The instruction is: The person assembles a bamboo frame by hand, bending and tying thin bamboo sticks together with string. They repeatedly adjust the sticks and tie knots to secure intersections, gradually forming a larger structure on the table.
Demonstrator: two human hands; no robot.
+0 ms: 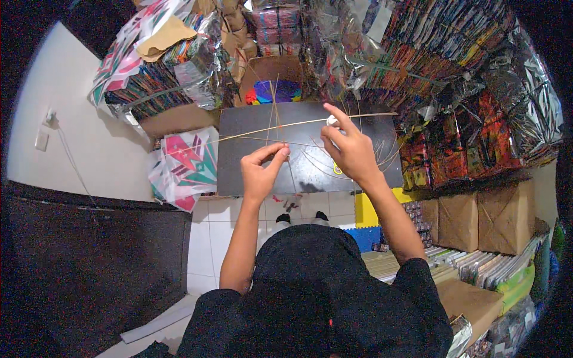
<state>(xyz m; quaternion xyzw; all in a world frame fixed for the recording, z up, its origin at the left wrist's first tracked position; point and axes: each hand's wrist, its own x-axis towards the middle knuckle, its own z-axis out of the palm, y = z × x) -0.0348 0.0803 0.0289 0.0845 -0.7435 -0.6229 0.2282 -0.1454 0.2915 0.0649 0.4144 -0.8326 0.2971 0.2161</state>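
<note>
My left hand (260, 174) is closed in a pinch on a thin stick, over the front half of the dark table. The stick belongs to a light frame of crossed thin sticks (273, 107), with a long pale stick (307, 121) running sideways through it. To the right, my right hand (351, 148) is raised above the table, index finger stretched out and the other fingers bent. A small white object (332, 120), its kind unclear, sits between its index finger and thumb. Loose thin curved sticks (322, 156) lie under and beside this hand, with a small yellow ring-shaped thing (338, 169).
The dark table (239, 173) stands before me. Pink, green and white sheets (186, 164) hang at its left. Behind it are a carton with a purple bundle (277, 91) and tall plastic-wrapped stacks (412, 53). Brown parcels (504, 218) stand to the right, a white wall (65, 107) left.
</note>
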